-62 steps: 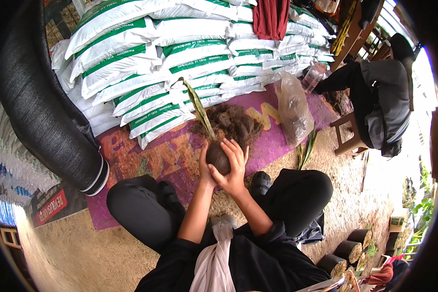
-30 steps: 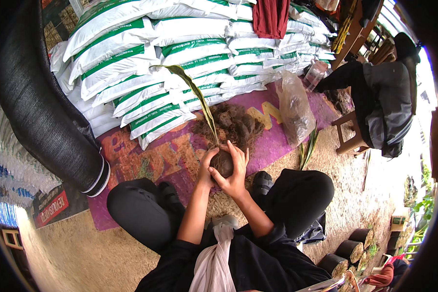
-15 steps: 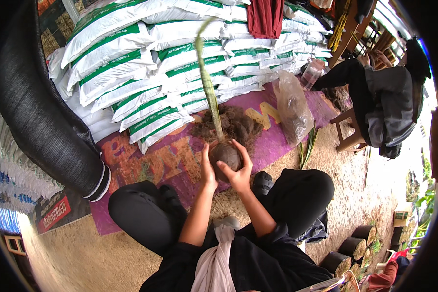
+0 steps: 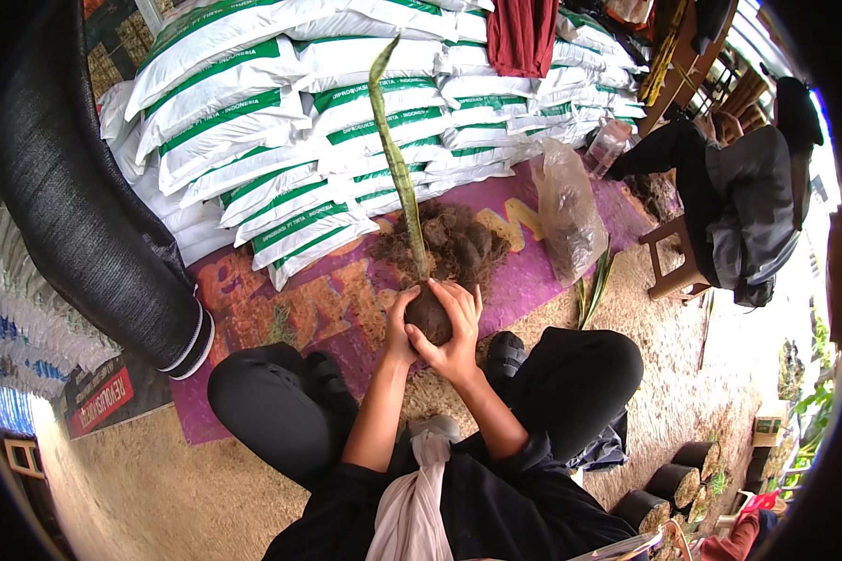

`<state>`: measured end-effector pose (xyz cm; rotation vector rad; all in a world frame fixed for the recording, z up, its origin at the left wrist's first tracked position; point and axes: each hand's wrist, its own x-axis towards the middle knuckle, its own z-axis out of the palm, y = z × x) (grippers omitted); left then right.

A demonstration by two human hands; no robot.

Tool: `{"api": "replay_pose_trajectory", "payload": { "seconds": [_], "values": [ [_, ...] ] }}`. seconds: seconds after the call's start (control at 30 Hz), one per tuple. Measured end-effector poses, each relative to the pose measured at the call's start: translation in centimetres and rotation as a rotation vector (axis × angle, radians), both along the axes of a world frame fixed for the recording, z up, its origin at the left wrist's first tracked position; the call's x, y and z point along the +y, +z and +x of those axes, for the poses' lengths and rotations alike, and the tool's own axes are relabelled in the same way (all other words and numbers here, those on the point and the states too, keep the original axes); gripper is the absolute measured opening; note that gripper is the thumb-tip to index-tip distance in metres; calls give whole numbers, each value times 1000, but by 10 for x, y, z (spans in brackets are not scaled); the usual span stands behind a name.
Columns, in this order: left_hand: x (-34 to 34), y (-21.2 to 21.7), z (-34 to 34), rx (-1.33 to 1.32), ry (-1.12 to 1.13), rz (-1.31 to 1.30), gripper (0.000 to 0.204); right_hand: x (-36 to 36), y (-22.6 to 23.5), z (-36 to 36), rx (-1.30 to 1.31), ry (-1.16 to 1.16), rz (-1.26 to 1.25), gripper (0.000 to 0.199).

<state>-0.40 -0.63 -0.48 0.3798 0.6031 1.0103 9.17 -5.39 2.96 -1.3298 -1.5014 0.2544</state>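
A round brown ball [image 4: 428, 315] with a single tall green leaf [image 4: 398, 159], like a snake plant's, rising from its top is held between my two hands, above my crossed legs. My left hand [image 4: 399, 325] cups the ball's left side. Round the right side and over the upper front wraps my right hand [image 4: 458, 337], its thumb pressed across the front and its fingers near the leaf's base. A heap of dark brown fibre [image 4: 468, 238] lies on the ground sheet just beyond. Whether the ball is bound fibre or packed soil, I cannot tell.
Stacked white-and-green sacks [image 4: 365, 112] rise beyond the purple printed sheet [image 4: 524, 290]. A clear plastic bag [image 4: 571, 215] and a cut leaf [image 4: 594, 290] lie to the right. A person sits on a stool [image 4: 674, 257]. A large black roll [image 4: 94, 206] leans at left; black pots [image 4: 674, 481] stand lower right.
My right hand has shifted over the ball's upper front, covering more of it, and my left fingers have curled in. The leaf's tip has swung slightly left.
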Motion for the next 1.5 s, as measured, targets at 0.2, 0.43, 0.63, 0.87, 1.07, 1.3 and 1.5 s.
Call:
{"api": "replay_pose_trajectory", "payload": {
  "seconds": [0.2, 0.43, 0.63, 0.87, 1.07, 1.3, 1.5],
  "values": [
    [5, -7, 2, 20, 50, -44, 35, 3, 20, 4, -19, -6, 39, 64],
    [6, -23, 1, -81, -46, 21, 46, 4, 8, 9, -126, 69, -59, 59],
    [-3, 23, 7, 229, 160, 24, 57, 6, 6, 8, 14, 14, -114, 65],
    [5, 22, 7, 224, 189, -29, 58, 7, 5, 11, 756, 39, -105, 60],
    [3, 3, 5, -387, -53, -93, 56, 3, 8, -4, -45, -95, 97, 57],
    [5, -23, 1, -302, -76, -13, 49, 5, -14, -3, 10, 6, 97, 50],
    [4, 16, -1, 176, 79, 11, 55, 13, -4, 7, 171, -10, -120, 64]
  ]
}}
